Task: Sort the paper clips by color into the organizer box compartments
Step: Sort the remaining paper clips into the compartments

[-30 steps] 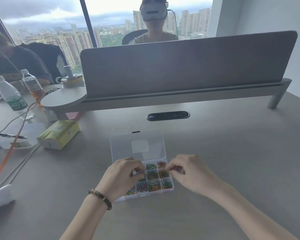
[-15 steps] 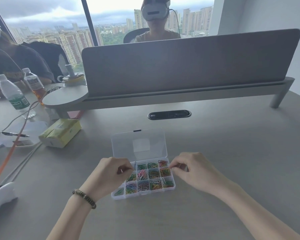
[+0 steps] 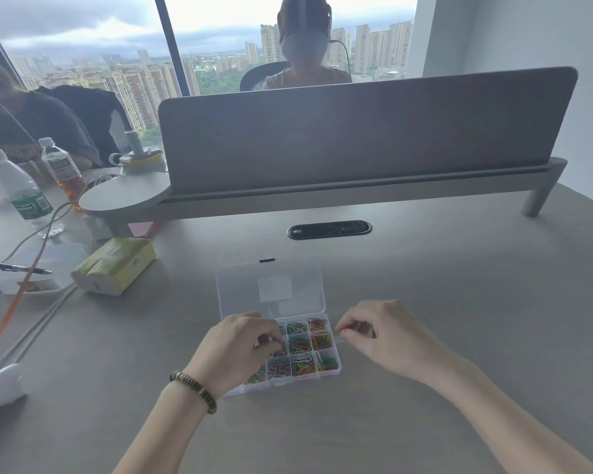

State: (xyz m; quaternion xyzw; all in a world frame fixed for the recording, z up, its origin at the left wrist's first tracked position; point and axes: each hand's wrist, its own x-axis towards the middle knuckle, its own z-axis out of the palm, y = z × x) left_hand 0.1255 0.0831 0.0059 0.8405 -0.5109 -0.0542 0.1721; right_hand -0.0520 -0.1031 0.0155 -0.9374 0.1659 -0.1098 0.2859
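Note:
The clear organizer box [image 3: 288, 383] lies open on the desk, its lid [image 3: 271, 289] folded flat behind it. Its compartments hold mixed paper clips [image 3: 302, 347] in red, green, orange, yellow and white. My left hand [image 3: 240, 343] hangs over the left compartments and hides them. Its fingertips are pinched together among the clips, and what they hold is hidden. My right hand [image 3: 377, 333] is just off the box's right edge, with thumb and forefinger pinched on a small pale paper clip.
A yellow tissue pack [image 3: 115, 265], two bottles [image 3: 21, 193], a pen [image 3: 21, 268] and an orange cable [image 3: 18, 295] crowd the left. A grey divider screen [image 3: 356, 131] and a cable grommet [image 3: 329, 230] lie behind the box. Two other people sit nearby.
My left hand drew out to the left, then came back over the box's left compartments. My right hand slid from above the top-right compartment to just outside the right edge.

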